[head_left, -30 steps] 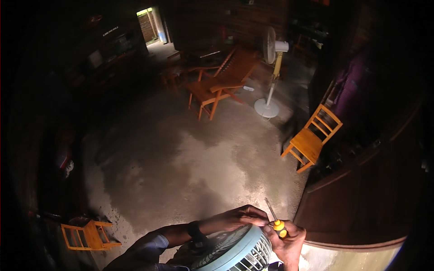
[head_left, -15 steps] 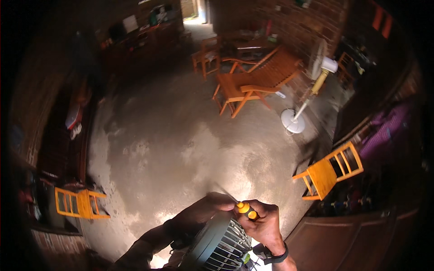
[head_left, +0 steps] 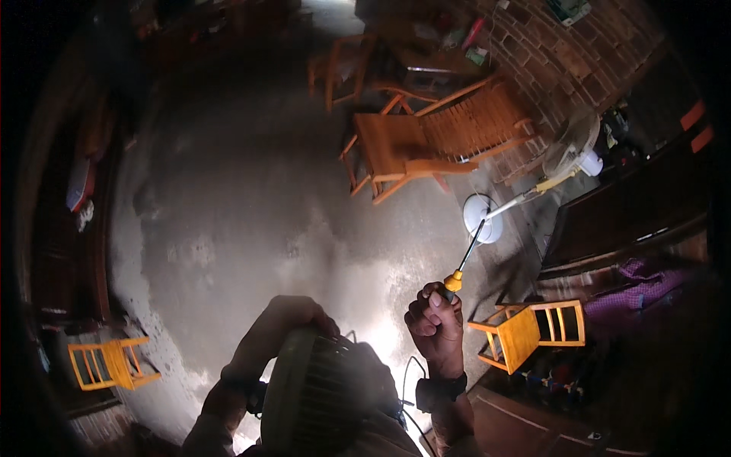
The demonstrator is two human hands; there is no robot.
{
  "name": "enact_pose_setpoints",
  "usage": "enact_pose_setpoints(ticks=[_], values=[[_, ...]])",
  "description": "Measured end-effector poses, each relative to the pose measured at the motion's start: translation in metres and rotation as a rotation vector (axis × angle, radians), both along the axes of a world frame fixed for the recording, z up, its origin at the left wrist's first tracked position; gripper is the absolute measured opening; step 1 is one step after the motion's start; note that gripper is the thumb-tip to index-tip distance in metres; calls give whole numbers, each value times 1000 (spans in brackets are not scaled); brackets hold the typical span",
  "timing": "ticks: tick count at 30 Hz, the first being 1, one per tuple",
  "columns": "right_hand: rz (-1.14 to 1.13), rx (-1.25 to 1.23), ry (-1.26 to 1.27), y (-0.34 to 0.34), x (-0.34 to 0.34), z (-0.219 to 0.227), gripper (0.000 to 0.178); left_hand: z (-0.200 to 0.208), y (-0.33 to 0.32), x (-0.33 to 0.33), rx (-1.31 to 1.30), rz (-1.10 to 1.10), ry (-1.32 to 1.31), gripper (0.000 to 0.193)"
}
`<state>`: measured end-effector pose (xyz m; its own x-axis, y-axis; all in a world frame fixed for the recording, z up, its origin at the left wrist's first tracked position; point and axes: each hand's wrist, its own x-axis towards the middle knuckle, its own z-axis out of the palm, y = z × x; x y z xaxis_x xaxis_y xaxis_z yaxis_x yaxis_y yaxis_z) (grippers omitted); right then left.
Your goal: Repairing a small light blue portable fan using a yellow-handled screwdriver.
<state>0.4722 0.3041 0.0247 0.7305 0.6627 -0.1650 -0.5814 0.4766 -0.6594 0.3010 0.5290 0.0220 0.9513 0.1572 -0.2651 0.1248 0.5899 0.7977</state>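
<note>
screwdriver (head_left: pixel 454 282), yellow-handled, is clasped in the right hand (head_left: pixel 436 324), blade pointing away, right of the caged fan (head_left: pixel 301 404); the left hand (head_left: pixel 286 314) lies over the fan's upper rim, grip impossible to tell.

Wooden recliner (head_left: pixel 407 141) near pedestal fan (head_left: pixel 554 181)

Near the side edges of the floor (head_left: pixel 221 213) were two yellow chairs (head_left: pixel 518 339) (head_left: pixel 116 363); farther back, one recliner (head_left: pixel 400 143), one brown chair (head_left: pixel 332 76) and one pedestal fan (head_left: pixel 554 181). Two hands (head_left: pixel 293 311) (head_left: pixel 438 324), one screwdriver (head_left: pixel 453 282) and one caged fan (head_left: pixel 304 396) showed.
</note>
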Motion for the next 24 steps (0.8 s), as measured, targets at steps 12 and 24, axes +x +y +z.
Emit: enact_pose_setpoints(ticks=[12, 24], values=[[-53, -544, 56, 167, 266, -120, 12, -6, 202, 245, 148, 146, 131, 27], [45, -710, -670, 385, 565, -186, 19, 12, 419, 486, 54, 185, 98, 31]])
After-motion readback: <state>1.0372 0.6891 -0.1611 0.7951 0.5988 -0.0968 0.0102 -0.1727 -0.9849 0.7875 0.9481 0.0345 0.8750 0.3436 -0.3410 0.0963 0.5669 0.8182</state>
